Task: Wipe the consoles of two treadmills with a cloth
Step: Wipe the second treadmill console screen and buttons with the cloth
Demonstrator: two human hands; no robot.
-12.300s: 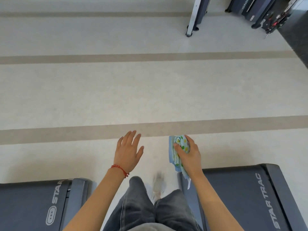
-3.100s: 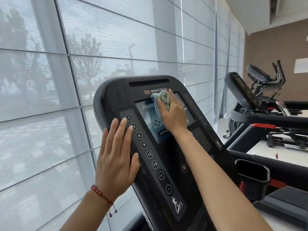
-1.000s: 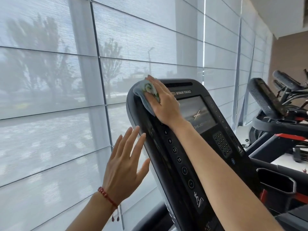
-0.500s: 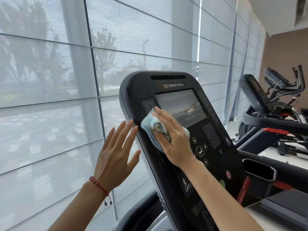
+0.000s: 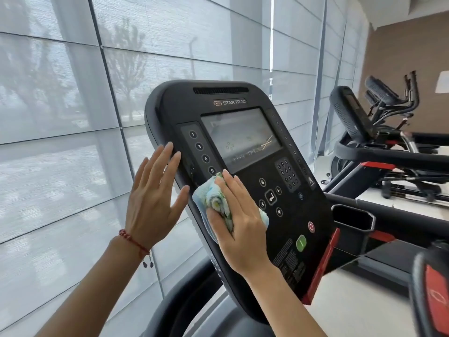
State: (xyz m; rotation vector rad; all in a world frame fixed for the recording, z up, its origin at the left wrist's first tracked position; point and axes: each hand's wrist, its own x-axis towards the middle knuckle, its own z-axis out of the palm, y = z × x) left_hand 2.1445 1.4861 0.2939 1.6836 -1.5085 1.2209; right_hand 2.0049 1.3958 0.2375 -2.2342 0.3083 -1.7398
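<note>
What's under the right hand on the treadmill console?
A bunched blue-and-green terry cloth, pressed by the right hand against the black treadmill console. Any buttons beneath are covered.

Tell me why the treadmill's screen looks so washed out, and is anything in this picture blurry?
Head view: the screen mirrors the bright shaded windows, so glare hides its content. Head view: the console, cloth and both hands look sharp; the red-and-black part at the right edge is blurred, being close. Head view: the wide lens bends the window frames.
</note>
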